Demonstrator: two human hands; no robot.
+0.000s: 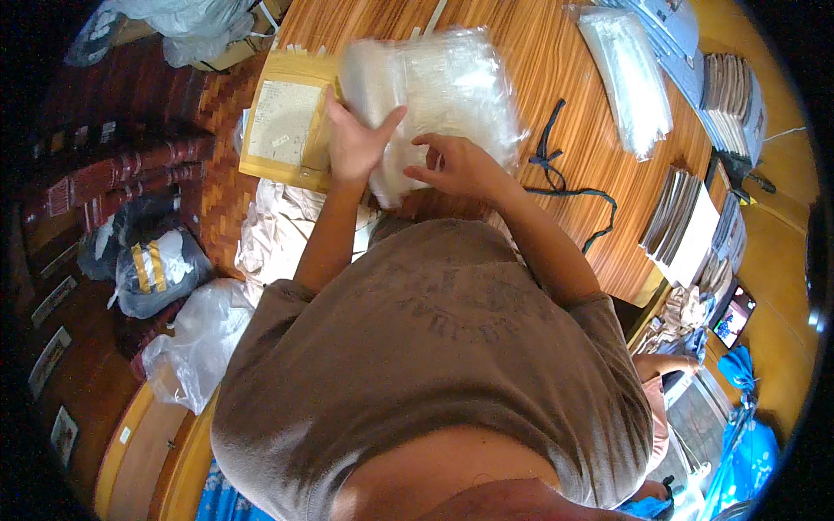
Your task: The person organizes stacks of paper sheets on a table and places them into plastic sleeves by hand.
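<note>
1. While the left hand (352, 143) lies flat with fingers spread on the bag stack (434, 100), it presses the stack down without gripping anything.
2. Fingers of the right hand (456, 165) are curled and pinch the near edge of the top clear bag.
3. That stack sits at the table's (599, 156) near edge, partly over a yellow envelope (278, 122).
4. As a judgement, the sorting looks early: the stack is thick, and only one bag is being lifted.
5. A second bag pile (630, 78) lies well apart to the right, a dark cord (556, 169) between them.
</note>
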